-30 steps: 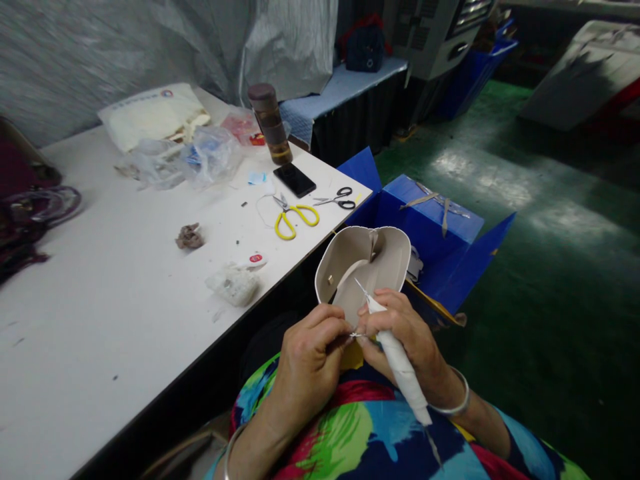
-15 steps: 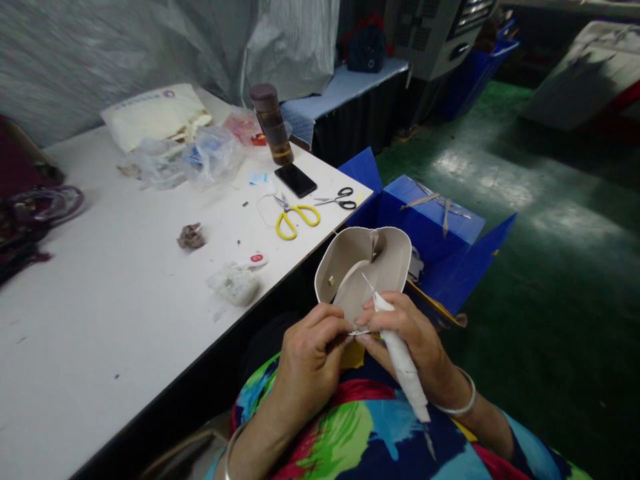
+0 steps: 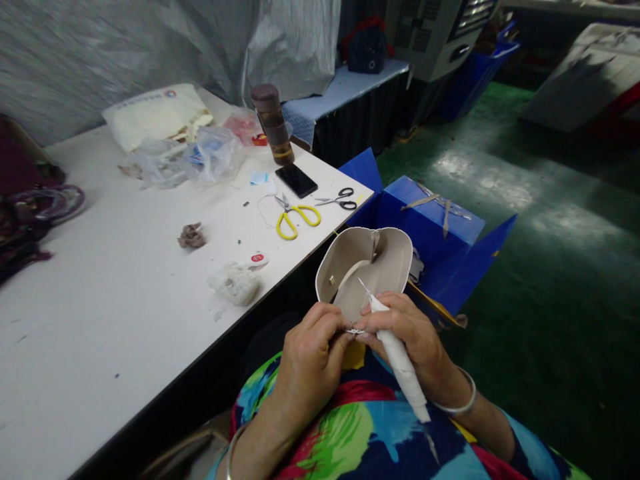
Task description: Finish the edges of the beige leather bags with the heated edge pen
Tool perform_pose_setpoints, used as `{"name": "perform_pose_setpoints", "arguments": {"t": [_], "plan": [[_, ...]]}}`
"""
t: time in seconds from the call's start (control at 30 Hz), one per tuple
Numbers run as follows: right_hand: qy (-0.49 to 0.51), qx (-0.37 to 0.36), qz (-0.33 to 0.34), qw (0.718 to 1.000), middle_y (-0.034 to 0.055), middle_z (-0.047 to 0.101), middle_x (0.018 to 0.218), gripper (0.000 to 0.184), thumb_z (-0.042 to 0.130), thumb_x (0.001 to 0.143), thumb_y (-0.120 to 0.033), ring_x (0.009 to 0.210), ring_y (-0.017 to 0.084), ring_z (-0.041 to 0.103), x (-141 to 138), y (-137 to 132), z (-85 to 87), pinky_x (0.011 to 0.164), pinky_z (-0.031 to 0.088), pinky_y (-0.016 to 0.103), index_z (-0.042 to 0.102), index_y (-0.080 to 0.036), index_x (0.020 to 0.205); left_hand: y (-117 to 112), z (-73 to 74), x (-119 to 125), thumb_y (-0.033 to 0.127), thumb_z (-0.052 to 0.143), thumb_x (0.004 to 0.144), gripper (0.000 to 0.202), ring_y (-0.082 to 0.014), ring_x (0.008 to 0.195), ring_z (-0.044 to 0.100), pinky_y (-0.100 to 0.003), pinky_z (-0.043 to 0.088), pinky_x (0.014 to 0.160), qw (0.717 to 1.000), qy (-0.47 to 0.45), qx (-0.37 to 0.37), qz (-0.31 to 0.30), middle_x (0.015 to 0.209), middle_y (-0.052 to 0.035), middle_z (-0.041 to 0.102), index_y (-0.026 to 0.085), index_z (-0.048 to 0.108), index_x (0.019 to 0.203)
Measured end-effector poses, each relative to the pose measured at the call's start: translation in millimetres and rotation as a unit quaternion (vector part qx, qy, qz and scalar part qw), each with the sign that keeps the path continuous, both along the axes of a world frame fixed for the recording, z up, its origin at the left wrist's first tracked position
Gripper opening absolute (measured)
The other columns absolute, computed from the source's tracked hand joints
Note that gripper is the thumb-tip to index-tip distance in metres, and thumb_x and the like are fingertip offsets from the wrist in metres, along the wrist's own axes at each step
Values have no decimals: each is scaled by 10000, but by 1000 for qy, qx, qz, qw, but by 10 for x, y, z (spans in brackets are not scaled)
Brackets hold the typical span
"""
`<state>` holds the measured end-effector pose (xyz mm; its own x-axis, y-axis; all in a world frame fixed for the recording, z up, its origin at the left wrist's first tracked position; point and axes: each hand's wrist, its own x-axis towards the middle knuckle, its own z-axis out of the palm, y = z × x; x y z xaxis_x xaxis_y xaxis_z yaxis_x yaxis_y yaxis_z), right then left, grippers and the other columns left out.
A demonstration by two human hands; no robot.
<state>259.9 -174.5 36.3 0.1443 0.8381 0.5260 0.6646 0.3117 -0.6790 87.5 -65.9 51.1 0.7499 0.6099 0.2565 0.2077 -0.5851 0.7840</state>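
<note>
On my lap is a stiff beige bag body, its opening towards me and its near edge at my fingertips. My left hand pinches that near edge, where a short bit of white thread shows. My right hand is closed round an awl with a white-wrapped handle. The awl's thin metal tip points up and left over the bag's inside, and another thin point sticks out at its lower end. My right fingertips also meet the near edge, close to my left ones. What lies under the fingers is hidden.
Yellow-handled scissors, black-handled scissors, a phone and a bottle are on the white table. A clump of white material lies nearer. Beyond the bag stands an open blue box.
My fingertips have drawn slightly closer together at the bag's near edge. The awl has tilted a little, its tip shifting left. The bag stays almost where it was.
</note>
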Motion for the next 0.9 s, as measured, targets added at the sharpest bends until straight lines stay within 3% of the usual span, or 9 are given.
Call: {"name": "perform_pose_setpoints", "arguments": {"t": [0.3,0.43,0.53,0.67,0.8,0.9], "plan": [[-17,28,-3,999,18,695,921,237,634,910,-51,871,195,674,-77,84,-16,910,546,427,537,-233,1029,7,86,-41,96,651,939,196,-150,930,665,-256,540,822,999,-35,-25,-8,1106,-49,669,209,656,1100],[-26,70,-70,995,20,681,919,257,593,869,-21,894,201,686,-53,177,-53,917,566,420,524,-240,986,63,74,-151,156,653,957,184,-162,975,674,-269,547,851,994,-58,8,87,1217,-60,652,231,673,1124],[3,78,-140,987,23,694,953,276,611,849,-30,949,209,713,149,272,-16,879,584,375,531,-247,998,116,4,-266,203,658,961,138,-188,1067,680,-285,541,922,989,-54,5,139,1226,-59,661,235,686,1093],[116,84,-207,968,15,708,980,251,670,872,-104,986,209,738,658,411,254,937,576,381,544,-244,1038,141,-128,-421,258,656,958,87,-201,1105,696,-284,543,974,987,-39,-4,158,1191,-54,692,236,713,1020],[138,219,-236,937,-1,700,948,289,727,844,-136,973,219,734,1141,503,741,995,557,444,562,-231,1061,127,-301,-597,299,653,954,106,-194,1046,727,-257,572,944,987,-14,-26,157,1145,-55,723,236,736,976],[80,298,-245,919,12,678,936,291,746,828,-130,951,216,727,1355,516,1062,1001,548,443,570,-201,1049,117,-432,-718,329,669,941,126,-202,1016,740,-251,583,927,983,-7,-55,173,1100,-61,746,231,746,946]]}}
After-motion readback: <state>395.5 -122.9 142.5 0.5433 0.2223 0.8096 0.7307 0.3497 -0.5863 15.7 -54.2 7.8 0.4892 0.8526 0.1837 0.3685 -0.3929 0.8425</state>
